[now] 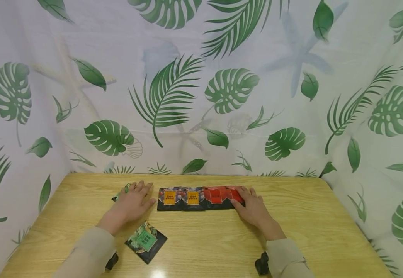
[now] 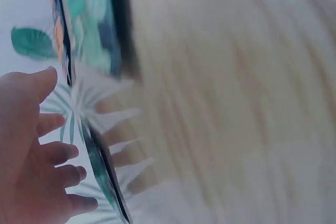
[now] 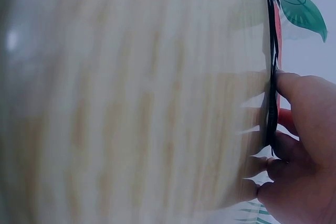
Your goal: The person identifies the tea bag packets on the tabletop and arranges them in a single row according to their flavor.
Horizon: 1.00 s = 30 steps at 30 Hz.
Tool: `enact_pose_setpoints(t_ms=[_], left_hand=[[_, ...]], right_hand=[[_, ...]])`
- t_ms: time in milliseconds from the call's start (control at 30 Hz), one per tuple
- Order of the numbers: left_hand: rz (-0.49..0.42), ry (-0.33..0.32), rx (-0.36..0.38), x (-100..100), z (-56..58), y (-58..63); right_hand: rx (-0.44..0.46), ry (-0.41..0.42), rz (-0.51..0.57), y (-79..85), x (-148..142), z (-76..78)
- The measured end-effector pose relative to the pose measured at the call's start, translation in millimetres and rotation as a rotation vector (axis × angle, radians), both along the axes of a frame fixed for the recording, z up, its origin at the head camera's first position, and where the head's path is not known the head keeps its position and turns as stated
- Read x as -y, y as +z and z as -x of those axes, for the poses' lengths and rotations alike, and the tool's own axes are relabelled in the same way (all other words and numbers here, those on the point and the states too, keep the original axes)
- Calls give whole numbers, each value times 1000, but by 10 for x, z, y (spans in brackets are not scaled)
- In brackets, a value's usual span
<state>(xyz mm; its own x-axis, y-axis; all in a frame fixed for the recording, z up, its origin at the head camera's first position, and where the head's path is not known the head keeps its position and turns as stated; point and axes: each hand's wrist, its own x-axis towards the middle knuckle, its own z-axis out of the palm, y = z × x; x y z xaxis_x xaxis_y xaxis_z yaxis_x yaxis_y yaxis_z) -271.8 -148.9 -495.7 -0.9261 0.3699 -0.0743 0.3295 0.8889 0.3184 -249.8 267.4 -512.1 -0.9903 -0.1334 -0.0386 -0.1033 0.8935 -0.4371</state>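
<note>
A row of flat packets lies across the table: two with orange labels (image 1: 169, 198) on the left and two with red labels (image 1: 216, 196) on the right, edges overlapping. My right hand (image 1: 255, 208) rests on the right end of the row, its thumb and fingertips touching the last red-labelled packet (image 3: 273, 103). Over to the left, my left hand (image 1: 131, 202) reaches over a green packet (image 1: 116, 197) and covers most of it, fingers extended and spread. Closer to me, a second green-labelled packet (image 1: 146, 242) lies turned at an angle beside the left wrist.
The wooden table (image 1: 201, 243) ends at a white cloth backdrop (image 1: 194, 96) printed with green leaves, which also rises along both sides. Dark wrist devices show below each sleeve, one at the left (image 1: 112, 261) and another at the right (image 1: 262, 264).
</note>
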Motion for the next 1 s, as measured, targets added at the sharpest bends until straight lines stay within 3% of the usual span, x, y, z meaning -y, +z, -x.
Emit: enact_pose_setpoints(t_ms=[167,500,1000], left_hand=[[-10,50,-23,171,1,-35],[21,89,-34,423,-26,-108],[44,163,-3,556,-50,-63]], right_hand=[[4,0,2,6,1,-3],[8,1,0,-10,1,-9],[10,-5,1,22,21,-11]])
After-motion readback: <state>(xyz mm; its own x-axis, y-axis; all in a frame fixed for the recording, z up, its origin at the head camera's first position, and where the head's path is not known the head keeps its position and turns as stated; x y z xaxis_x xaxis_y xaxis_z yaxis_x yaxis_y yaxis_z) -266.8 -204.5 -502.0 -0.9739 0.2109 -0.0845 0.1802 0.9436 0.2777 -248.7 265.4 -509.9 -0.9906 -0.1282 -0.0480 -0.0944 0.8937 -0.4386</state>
